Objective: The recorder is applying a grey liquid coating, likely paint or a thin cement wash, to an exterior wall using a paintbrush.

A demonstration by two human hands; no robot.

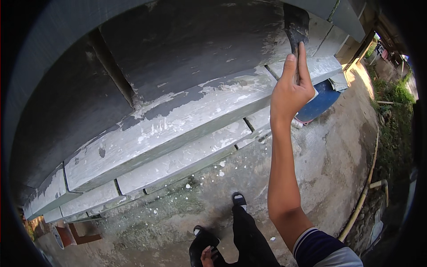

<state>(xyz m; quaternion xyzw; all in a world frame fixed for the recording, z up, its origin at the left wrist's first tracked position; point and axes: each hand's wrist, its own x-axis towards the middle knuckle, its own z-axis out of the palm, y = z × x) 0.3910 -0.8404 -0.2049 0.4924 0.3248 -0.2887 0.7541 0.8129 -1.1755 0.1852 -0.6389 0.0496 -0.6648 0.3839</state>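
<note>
My right hand (291,95) is raised at the upper right, its arm stretched out. The fingers close round the handle of a dark, wide-bladed scraper (297,24), with the thumb and index finger laid along it. The blade points up against the dark grey wall (200,44), where pale scratched patches show beside it. Low in the picture, my left hand (207,256) hangs by my thigh, only partly visible. Its fingers look loosely bent and apart, with nothing seen in them. A grey ledge (164,120) with flaking white paint runs below the wall.
White flakes dot the concrete floor (213,187) around my feet. A blue container (318,107) stands under the ledge at right. An open cardboard box (84,232) lies at lower left. A pipe (365,191) borders plants (396,91) on the right.
</note>
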